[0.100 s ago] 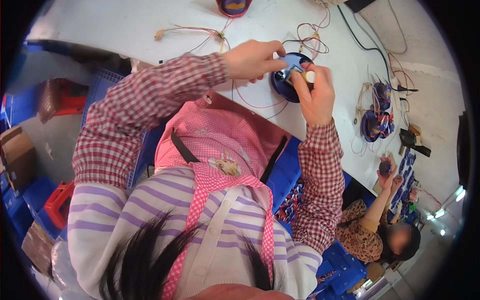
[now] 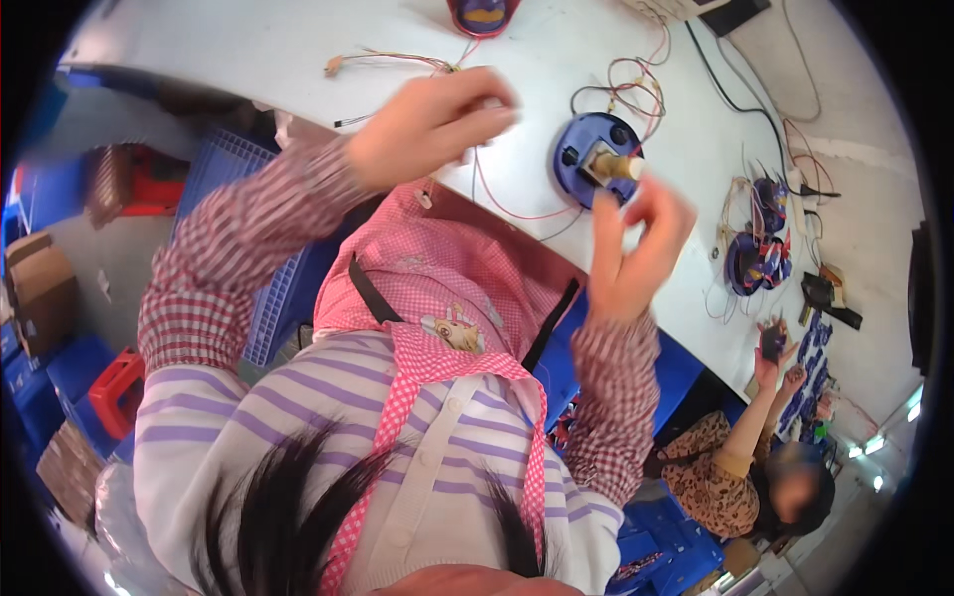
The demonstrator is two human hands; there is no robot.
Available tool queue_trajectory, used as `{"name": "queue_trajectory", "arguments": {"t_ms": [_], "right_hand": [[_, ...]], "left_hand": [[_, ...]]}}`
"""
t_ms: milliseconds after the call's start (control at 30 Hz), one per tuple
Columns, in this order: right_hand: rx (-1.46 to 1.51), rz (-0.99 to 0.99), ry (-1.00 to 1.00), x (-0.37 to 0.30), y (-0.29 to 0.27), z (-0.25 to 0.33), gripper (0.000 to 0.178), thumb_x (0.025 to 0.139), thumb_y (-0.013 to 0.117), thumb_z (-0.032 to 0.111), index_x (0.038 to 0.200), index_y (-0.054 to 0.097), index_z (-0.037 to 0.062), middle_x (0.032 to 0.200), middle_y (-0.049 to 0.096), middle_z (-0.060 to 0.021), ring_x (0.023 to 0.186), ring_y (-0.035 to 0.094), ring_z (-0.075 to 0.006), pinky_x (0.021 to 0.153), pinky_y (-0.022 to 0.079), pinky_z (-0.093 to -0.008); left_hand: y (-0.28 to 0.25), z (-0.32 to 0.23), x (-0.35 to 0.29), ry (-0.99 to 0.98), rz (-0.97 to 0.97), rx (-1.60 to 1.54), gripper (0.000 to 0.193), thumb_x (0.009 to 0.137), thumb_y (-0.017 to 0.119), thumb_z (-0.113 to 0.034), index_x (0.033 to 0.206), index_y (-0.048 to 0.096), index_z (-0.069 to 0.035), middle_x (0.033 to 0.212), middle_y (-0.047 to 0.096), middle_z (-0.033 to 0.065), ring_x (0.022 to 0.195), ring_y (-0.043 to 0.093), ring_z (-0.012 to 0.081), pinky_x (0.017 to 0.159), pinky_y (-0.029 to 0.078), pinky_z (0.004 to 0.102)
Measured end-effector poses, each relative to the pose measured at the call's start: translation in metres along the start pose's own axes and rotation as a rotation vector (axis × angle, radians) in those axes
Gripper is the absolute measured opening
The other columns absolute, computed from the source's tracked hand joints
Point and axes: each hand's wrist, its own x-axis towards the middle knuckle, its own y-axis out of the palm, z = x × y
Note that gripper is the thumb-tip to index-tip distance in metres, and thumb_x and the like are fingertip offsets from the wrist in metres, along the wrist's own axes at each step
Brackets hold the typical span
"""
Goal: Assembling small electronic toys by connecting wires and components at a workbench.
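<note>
A round dark-blue plastic housing (image 2: 569,186) lies on the white worktable, with black round posts inside it. A tan cylindrical part with a pale end (image 2: 621,167) stands out from its middle; its exact kind is unclear. Just in front of the housing is my right hand (image 2: 641,248), thumb and forefinger spread, nothing visible between them. My left hand (image 2: 427,129) hangs over the table edge, left of the housing and apart from it. Its fingers are blurred and half bent, with a gap between thumb and forefinger. Thin red and black wires (image 2: 636,97) loop behind the housing.
Wires with a pale connector (image 2: 333,67) lie at the far left, near a red-rimmed purple piece (image 2: 484,15). More blue-and-red assemblies (image 2: 747,263) sit at the right. Beyond them a co-worker (image 2: 720,452) holds up a dark round piece. A blue crate (image 2: 268,318) stands below the left table edge.
Both hands have come off the housing. The left moved away to the left, the right drew back toward me and opened. The housing stays on the table with the cylindrical part in it.
</note>
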Motion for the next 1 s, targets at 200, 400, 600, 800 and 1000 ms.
{"name": "queue_trajectory", "arguments": {"t_ms": [200, 400, 600, 800, 1000], "right_hand": [[0.403, 0.607, 0.609, -0.107, 0.065, 0.073, 0.035, 0.079, 0.068, 0.011, 0.109, 0.055, -0.0029, 0.087, 0.060, -0.0098, 0.064, 0.054, -0.0125, 0.055, 0.046, -0.0232], [0.682, 0.408, 0.712, -0.120, 0.145, 0.036, 0.030, 0.086, 0.065, 0.017, 0.108, 0.057, -0.0012, 0.082, 0.061, -0.0077, 0.064, 0.055, -0.0104, 0.056, 0.046, -0.0208], [0.706, 0.522, 0.735, -0.126, 0.152, 0.027, 0.024, 0.091, 0.057, 0.015, 0.109, 0.057, -0.0009, 0.084, 0.062, -0.0073, 0.063, 0.055, -0.0095, 0.055, 0.045, -0.0180], [0.863, 0.519, 0.794, -0.117, 0.133, 0.041, 0.021, 0.093, 0.054, 0.014, 0.107, 0.057, -0.0008, 0.082, 0.062, -0.0070, 0.061, 0.054, -0.0092, 0.054, 0.045, -0.0176], [1.088, 0.438, 0.840, -0.103, 0.115, 0.053, 0.021, 0.093, 0.054, 0.013, 0.107, 0.058, -0.0017, 0.082, 0.063, -0.0083, 0.061, 0.054, -0.0094, 0.053, 0.045, -0.0182]], "left_hand": [[-0.028, 0.037, -0.127, -0.136, -0.531, 0.050, 0.012, 0.086, 0.058, -0.009, 0.094, 0.059, -0.001, 0.071, 0.056, 0.0018, 0.060, 0.046, 0.0101, 0.056, 0.039, 0.0197], [-0.055, 0.030, -0.029, 0.443, -0.328, 0.682, 0.022, 0.080, 0.066, -0.012, 0.101, 0.063, -0.007, 0.095, 0.051, 0.0066, 0.084, 0.049, 0.0175, 0.071, 0.043, 0.0261], [-0.054, 0.064, 0.021, 0.609, 0.019, 1.053, 0.025, 0.077, 0.067, -0.015, 0.102, 0.062, -0.010, 0.096, 0.052, 0.0059, 0.095, 0.048, 0.0207, 0.083, 0.043, 0.0316], [-0.047, 0.069, 0.027, 0.555, 0.068, 1.083, 0.022, 0.079, 0.066, -0.016, 0.100, 0.062, -0.010, 0.095, 0.054, 0.0051, 0.099, 0.050, 0.0202, 0.088, 0.043, 0.0328], [-0.045, 0.062, 0.021, 0.536, 0.030, 1.115, 0.024, 0.080, 0.065, -0.016, 0.103, 0.061, -0.010, 0.099, 0.056, 0.0051, 0.105, 0.050, 0.0213, 0.091, 0.043, 0.0320]]}}
